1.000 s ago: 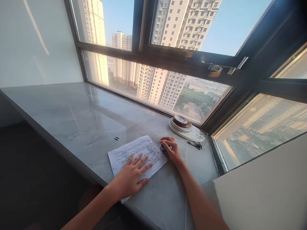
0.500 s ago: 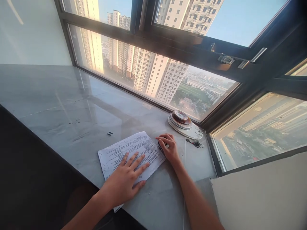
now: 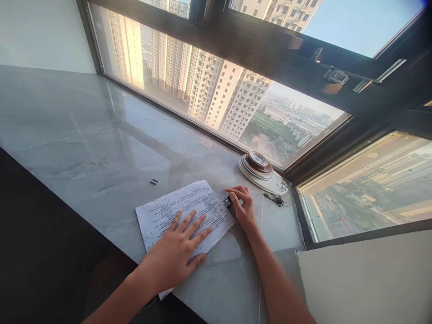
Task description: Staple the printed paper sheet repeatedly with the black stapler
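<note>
The printed papers are being pressed flat on the tabletop under the left hand, whose grip is being held wide, fingers spread across the sheets. A small black object is being held by the right hand at the papers' right edge; its grip is being closed around the object by thumb and curled fingers. Whether the edge is being taken inside the object cannot be told. Two dark sticks are lying beyond the papers. Stacked dishes are being supported near the window, with keys lying just beside them.
</note>
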Tool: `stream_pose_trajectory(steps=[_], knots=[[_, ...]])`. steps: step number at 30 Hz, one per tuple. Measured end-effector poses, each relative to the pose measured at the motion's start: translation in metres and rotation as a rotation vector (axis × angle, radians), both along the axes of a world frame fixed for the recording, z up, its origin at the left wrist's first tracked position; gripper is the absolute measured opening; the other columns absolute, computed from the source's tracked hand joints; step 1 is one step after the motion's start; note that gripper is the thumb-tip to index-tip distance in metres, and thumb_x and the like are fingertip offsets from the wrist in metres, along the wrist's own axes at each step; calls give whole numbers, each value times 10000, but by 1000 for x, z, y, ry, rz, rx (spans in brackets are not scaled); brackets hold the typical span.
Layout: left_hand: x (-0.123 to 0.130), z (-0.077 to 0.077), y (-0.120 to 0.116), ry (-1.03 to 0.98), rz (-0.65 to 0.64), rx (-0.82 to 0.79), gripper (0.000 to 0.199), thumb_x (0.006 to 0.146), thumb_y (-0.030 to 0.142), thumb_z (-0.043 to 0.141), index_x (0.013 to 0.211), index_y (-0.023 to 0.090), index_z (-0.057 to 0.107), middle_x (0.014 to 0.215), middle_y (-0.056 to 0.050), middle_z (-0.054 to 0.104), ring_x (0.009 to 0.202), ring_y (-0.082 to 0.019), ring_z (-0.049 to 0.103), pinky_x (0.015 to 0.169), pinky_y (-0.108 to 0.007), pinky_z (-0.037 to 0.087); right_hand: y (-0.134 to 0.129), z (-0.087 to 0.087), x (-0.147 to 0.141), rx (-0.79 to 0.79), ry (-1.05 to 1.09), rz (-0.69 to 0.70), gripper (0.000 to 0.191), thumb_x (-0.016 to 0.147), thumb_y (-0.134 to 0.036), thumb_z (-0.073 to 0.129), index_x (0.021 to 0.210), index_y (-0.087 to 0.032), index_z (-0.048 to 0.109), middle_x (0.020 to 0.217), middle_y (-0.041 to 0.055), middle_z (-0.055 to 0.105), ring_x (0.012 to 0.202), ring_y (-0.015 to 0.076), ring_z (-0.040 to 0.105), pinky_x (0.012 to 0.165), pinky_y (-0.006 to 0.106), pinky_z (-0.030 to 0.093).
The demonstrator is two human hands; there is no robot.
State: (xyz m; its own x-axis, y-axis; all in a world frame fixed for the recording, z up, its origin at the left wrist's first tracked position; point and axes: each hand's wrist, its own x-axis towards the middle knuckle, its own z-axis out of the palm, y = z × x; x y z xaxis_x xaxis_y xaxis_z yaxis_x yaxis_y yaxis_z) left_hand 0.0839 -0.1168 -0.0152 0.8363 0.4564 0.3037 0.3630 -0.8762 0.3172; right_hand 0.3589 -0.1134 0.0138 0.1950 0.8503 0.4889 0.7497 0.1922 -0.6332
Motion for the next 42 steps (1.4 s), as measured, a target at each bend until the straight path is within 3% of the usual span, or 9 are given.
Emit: stream_pose_trajectory(steps=[18, 33, 39, 42], knots=[[1, -1, 0, -31, -2, -25, 598, 1002, 516, 417, 1563, 354, 291, 1633, -11, 270, 1506, -335, 226, 1217, -602, 201, 4, -8, -3, -3, -181, -61, 308, 999, -366, 485, 1037, -339, 790, 881, 43, 658, 974, 243, 533, 1014, 479, 361], [1, -2, 1, 7, -22, -14, 605, 1008, 524, 389, 1574, 355, 257, 1639, -12, 252, 1509, -346, 211, 1205, -618, 206, 8, -16, -6, 1, -288, -47, 242, 960, -304, 560, 926, -385, 786, 850, -14, 728, 975, 251, 524, 1131, 585, 166], [0, -2, 2, 17, -22, 7, 610, 1012, 513, 391, 1580, 350, 236, 1645, -21, 228, 1511, -343, 206, 1207, -612, 194, 8, -17, -11, -26, -400, -29, 213, 934, -305, 604, 796, -355, 758, 926, -20, 724, 1004, 260, 506, 1150, 604, 49], [-1, -1, 3, 6, -33, 14, 608, 1010, 508, 407, 1576, 353, 248, 1639, -23, 248, 1508, -338, 219, 1209, -601, 201, 7, -13, -10, -29, -355, -44, 211, 949, -336, 574, 835, -330, 752, 973, 6, 701, 991, 251, 521, 1129, 564, 176]])
